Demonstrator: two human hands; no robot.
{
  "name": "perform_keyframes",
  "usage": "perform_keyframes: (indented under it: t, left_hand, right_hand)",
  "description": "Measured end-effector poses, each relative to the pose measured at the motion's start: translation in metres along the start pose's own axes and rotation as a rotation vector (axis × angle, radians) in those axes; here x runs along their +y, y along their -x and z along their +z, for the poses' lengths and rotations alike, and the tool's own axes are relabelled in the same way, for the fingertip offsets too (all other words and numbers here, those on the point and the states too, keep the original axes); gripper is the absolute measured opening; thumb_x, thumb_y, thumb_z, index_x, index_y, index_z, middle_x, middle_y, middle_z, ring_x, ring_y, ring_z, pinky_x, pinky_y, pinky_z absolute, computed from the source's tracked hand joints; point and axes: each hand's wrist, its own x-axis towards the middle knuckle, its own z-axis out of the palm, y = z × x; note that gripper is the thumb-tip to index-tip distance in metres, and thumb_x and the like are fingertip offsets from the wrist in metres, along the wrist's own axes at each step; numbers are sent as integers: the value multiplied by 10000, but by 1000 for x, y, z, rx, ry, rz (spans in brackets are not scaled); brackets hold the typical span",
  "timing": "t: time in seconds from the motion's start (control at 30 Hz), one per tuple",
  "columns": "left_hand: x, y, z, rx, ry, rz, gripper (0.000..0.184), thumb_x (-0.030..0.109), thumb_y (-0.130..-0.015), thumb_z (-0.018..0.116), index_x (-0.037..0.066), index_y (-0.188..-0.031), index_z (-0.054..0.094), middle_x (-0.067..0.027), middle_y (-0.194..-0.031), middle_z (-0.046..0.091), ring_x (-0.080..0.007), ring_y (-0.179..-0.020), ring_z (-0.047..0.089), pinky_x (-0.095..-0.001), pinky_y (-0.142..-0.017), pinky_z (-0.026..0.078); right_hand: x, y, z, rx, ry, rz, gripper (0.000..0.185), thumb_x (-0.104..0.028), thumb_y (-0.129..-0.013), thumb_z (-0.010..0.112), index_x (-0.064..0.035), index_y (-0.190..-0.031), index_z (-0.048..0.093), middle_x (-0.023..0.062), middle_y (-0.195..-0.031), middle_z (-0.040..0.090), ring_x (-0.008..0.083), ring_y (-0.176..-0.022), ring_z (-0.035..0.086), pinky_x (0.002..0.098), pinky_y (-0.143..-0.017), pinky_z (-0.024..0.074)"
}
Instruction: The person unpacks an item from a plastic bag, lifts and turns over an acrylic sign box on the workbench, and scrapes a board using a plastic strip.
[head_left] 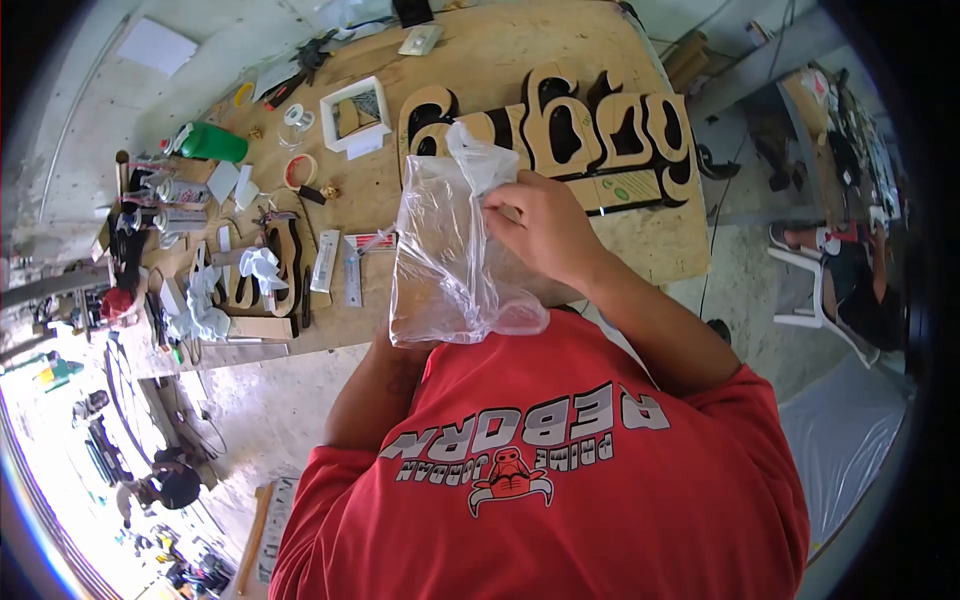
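Note:
A clear, crinkled plastic bag [440,255] hangs in front of my chest, above the near edge of the wooden table. My right hand [548,228] pinches the gathered plastic on the bag's right side between thumb and fingers. My left forearm [375,395] reaches up behind the bag. The bag hides my left hand, so its fingers and grip do not show. Just beyond the bag lies a row of cut-out letters [560,125] with tan faces and dark sides.
The wooden table [660,245] holds a green bottle [212,142], a white box [357,90], a tape roll [300,170], spray cans [180,190] and crumpled gloves [200,300]. At far right, a person [860,290] sits on a white chair [800,300].

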Motion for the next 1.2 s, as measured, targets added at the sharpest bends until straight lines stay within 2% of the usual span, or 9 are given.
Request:
perform_keyframes:
  t: [0.1, 0.23, 0.4, 0.43, 0.53, 0.73, 0.93, 1.1, 1.2]
  left_hand:
    - [0, 3, -7, -62, -128, 124, 557, 205, -1005, 625, 91, -1511, 419, -91, -1415, 554, -196, -1216, 597, -363, -990, 537]
    - [10, 12, 17, 145, -299, 80, 616, 261, -978, 669, 89, -1511, 413, -70, -1395, 557, -175, -1205, 581, -361, -994, 507]
    - [10, 31, -81, 219, 71, -81, 585, 390, -1028, 506, 65, -1505, 409, -168, -1448, 537, -306, -1241, 592, -460, -1057, 494]
    - [13, 30, -93, 68, 159, -65, 575, 401, -1040, 450, 50, -1494, 412, -198, -1435, 546, -353, -1250, 590, -503, -1067, 485]
    - [18, 45, -73, 320, 25, 28, 599, 437, -1035, 452, 45, -1487, 415, -192, -1430, 552, -359, -1249, 597, -513, -1098, 464]
    - [30, 51, -37, 198, 29, 257, 590, 215, -967, 656, 45, -1477, 415, -146, -1331, 621, -301, -1175, 650, -484, -1020, 542]
    - [27, 26, -7, 18, 94, 269, 653, 149, -893, 744, 65, -1468, 447, -128, -1332, 623, -285, -1164, 656, -482, -1035, 529]
    - [22, 32, -43, -93, 313, 180, 595, 438, -929, 651, 29, -1356, 587, -166, -1342, 640, -341, -1214, 618, -491, -1084, 480]
    - [19, 32, -53, 140, 158, 168, 570, 390, -943, 651, 50, -1389, 554, -153, -1357, 629, -336, -1209, 623, -506, -1086, 476]
  right_hand:
    - [1, 2, -5, -121, -709, 291, 158, -163, -951, 609, -22, -922, 673, 21, -786, 598, 145, -666, 548, 278, -617, 447]
    - [27, -1, -12, -248, -1652, 516, 161, -146, -966, 531, -39, -1040, 626, 71, -879, 658, 179, -699, 582, 298, -638, 450]
    - [12, -6, -24, -148, -1587, 689, 251, -222, -1019, 481, -19, -1030, 628, 100, -927, 678, 200, -725, 606, 320, -644, 461]
    - [1, -7, -28, -91, -1569, 763, 279, -245, -1034, 468, -16, -1027, 627, 105, -934, 682, 205, -731, 610, 323, -645, 463]
    - [-13, -12, -36, -71, -1569, 829, 388, -356, -1072, 436, -23, -1067, 634, 67, -859, 635, 178, -675, 559, 305, -633, 453]
    - [51, -10, -12, -605, -1274, 729, 408, -455, -1034, 555, -106, -1238, 610, -56, -762, 469, 74, -616, 402, 224, -587, 377]
    - [15, 11, 35, -820, -1309, 594, 381, -328, -965, 713, -109, -1257, 604, -77, -845, 541, 38, -624, 437, 218, -538, 356]
    - [13, -3, -8, -748, -870, 391, 236, -259, -915, 778, -77, -882, 630, -30, -741, 564, 46, -585, 448, 223, -532, 362]
    - [-11, -1, -66, -551, -604, 100, 287, -270, -919, 771, -70, -820, 590, -39, -687, 520, 49, -558, 423, 221, -517, 340]
